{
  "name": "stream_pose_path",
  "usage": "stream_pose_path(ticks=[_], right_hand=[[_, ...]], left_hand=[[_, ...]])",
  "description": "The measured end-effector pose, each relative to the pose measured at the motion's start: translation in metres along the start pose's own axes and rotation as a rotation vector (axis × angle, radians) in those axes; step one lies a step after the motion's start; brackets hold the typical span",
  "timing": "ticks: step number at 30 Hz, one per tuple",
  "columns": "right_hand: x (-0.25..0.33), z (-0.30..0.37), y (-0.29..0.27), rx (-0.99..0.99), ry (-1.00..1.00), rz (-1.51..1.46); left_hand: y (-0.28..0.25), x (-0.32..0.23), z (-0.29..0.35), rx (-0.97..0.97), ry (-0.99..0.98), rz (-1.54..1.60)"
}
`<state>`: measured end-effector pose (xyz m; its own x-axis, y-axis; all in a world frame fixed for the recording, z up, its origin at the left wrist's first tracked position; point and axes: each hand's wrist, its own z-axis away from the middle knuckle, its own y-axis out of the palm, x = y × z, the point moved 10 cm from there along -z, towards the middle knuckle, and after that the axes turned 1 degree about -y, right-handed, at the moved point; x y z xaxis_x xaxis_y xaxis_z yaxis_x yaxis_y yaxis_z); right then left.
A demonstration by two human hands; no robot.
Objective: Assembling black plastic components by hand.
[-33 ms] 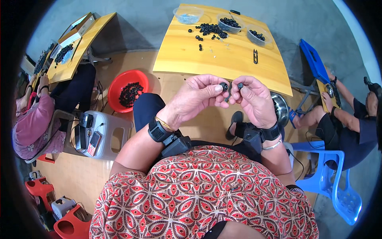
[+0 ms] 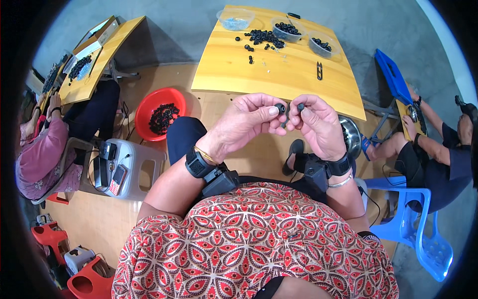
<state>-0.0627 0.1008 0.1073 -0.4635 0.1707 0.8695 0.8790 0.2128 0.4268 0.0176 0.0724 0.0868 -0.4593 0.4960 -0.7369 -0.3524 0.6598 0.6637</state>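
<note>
In a pinch between thumb and forefinger, my left hand (image 2: 255, 115) holds a small black ring-like part (image 2: 280, 108) with a hole in its face. My right hand (image 2: 321, 124) pinches a smaller black plug-like piece (image 2: 300, 107) close beside it, and a gap separates the two pieces. Both hands are raised just off the near edge of the yellow wooden table (image 2: 224, 74). On that table lies a loose heap of small black parts (image 2: 264, 37), with a few strays nearer to me. Black thread snips (image 2: 319, 71) rest toward the right side.
Clear plastic tubs (image 2: 286, 36) of black parts and a tub (image 2: 235, 22) of pale blue bits stand at the table's back. Below left sits a red basin (image 2: 181, 105) of black parts; a metal bowl (image 2: 352, 137) is below right. Co-workers sit on both sides.
</note>
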Motion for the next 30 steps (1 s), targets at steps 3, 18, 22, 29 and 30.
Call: stream_pose_path(ticks=[3, 18, 22, 29, 30], right_hand=[[0.002, -0.001, 0.002, -0.01, -0.02, 0.066], [0.011, 0.001, -0.005, -0.087, -0.069, 0.104], [0.01, 0.0, -0.013, -0.079, -0.059, 0.037], [0.009, 0.001, -0.002, -0.085, 0.011, 0.04], [0.01, 0.001, 0.0, -0.077, 0.009, 0.053]], left_hand=[[0.003, -0.001, 0.0, 0.024, 0.007, 0.018], [0.01, -0.001, 0.001, 0.028, 0.002, 0.011], [0.007, -0.002, 0.002, 0.002, 0.009, -0.003], [0.01, -0.004, 0.003, 0.003, 0.008, 0.007], [0.011, -0.004, 0.003, 0.021, 0.018, 0.023]])
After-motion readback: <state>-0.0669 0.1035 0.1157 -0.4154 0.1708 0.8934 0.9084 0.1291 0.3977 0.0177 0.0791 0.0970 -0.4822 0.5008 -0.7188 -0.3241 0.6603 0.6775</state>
